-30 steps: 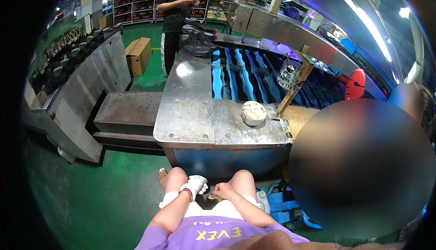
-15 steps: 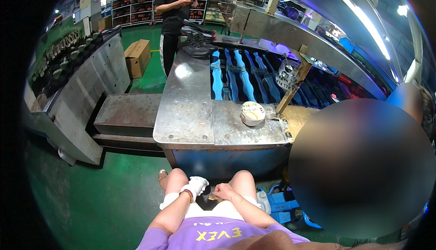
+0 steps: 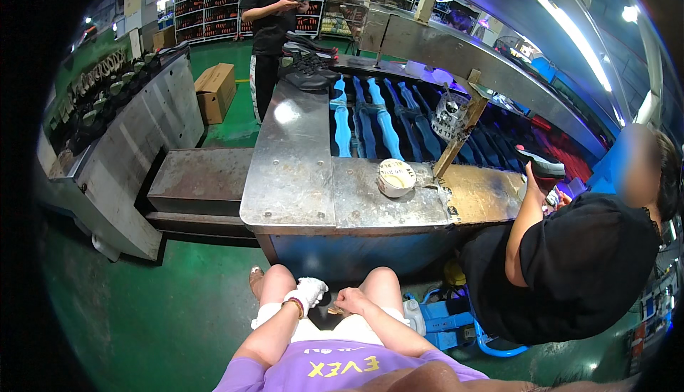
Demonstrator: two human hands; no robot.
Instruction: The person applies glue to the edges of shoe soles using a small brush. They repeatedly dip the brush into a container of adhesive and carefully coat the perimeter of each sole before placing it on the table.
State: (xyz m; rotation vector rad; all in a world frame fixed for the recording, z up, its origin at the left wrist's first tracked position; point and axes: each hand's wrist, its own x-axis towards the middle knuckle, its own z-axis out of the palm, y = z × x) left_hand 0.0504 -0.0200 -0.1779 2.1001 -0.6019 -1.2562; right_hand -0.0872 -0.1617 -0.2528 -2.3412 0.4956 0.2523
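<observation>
My left hand point(image 3: 309, 291), in a white glove with a bracelet at the wrist, rests by my left thigh. Its fingers are curled, and whatever may lie under them is hidden. My bare right hand point(image 3: 350, 299) is held between my knees with its fingers drawn together. Just below those fingertips shows a small tan thing point(image 3: 335, 311), too small to name. Both hands are low in my lap, apart from the metal-topped workbench point(image 3: 288, 185) in front of me.
A white tub point(image 3: 396, 178) stands on the bench beside a conveyor with blue strips point(image 3: 382, 125). Dark shoes point(image 3: 308, 71) sit at the far corner. On the right a co-worker point(image 3: 570, 264) holds a shoe point(image 3: 541, 167); another person point(image 3: 274, 14) stands beyond. A carton point(image 3: 215, 93) is on the floor.
The co-worker at the right, covered by a large blurred patch before, now shows with a raised shoe. My two hands have not visibly moved.
</observation>
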